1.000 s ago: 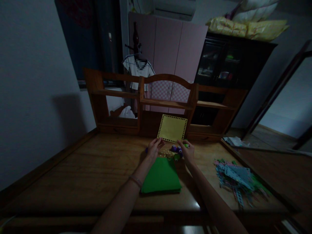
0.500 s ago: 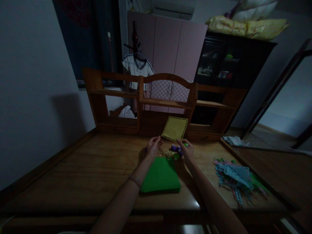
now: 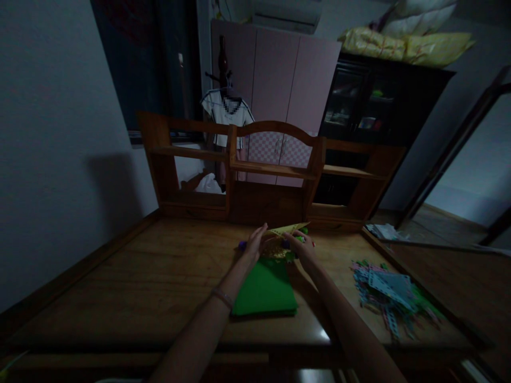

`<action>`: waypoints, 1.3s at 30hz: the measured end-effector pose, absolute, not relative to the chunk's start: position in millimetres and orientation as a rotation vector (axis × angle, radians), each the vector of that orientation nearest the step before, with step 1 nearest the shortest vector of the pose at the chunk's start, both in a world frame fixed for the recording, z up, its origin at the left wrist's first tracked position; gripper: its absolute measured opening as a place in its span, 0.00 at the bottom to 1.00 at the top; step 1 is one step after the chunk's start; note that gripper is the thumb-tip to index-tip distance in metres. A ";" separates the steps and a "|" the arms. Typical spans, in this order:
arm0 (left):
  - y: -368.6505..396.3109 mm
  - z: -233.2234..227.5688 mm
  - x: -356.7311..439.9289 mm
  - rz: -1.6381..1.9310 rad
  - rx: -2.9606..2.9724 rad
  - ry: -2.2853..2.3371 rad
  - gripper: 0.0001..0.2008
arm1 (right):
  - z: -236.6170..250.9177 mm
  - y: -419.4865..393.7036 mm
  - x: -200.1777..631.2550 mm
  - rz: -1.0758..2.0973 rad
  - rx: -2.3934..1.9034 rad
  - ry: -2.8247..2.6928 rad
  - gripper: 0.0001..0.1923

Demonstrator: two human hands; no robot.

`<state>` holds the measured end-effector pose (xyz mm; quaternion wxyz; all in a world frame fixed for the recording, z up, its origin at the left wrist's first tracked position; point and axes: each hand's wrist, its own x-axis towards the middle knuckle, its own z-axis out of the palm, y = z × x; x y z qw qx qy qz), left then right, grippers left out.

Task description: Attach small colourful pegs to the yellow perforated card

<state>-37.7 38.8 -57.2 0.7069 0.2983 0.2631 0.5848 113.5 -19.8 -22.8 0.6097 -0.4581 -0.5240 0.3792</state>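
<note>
Between the fingertips of both hands, a thin yellow sheet with a punched border lies nearly flat above the wooden desk; the left hand and right hand pinch its near edge. Just below lie a green paper stack and small purple punches

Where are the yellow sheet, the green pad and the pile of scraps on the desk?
yellow sheet [image 3: 288,230], head view, on its raised top face.
green pad [image 3: 264,288], head view, on the middle of its top.
pile of scraps [image 3: 389,293], head view, on the blue piece at its middle.
</note>
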 end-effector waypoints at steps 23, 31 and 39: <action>20.8 -38.6 -39.6 1.313 0.612 0.327 0.15 | -36.4 -11.8 111.7 0.885 -1.038 -1.374 0.22; 36.8 -46.5 -47.7 1.369 0.426 0.278 0.10 | -39.0 -9.1 114.1 0.845 -1.093 -1.310 0.19; 44.5 -57.1 -47.8 1.391 0.441 0.321 0.12 | -27.8 -16.2 112.2 0.862 -1.098 -1.249 0.21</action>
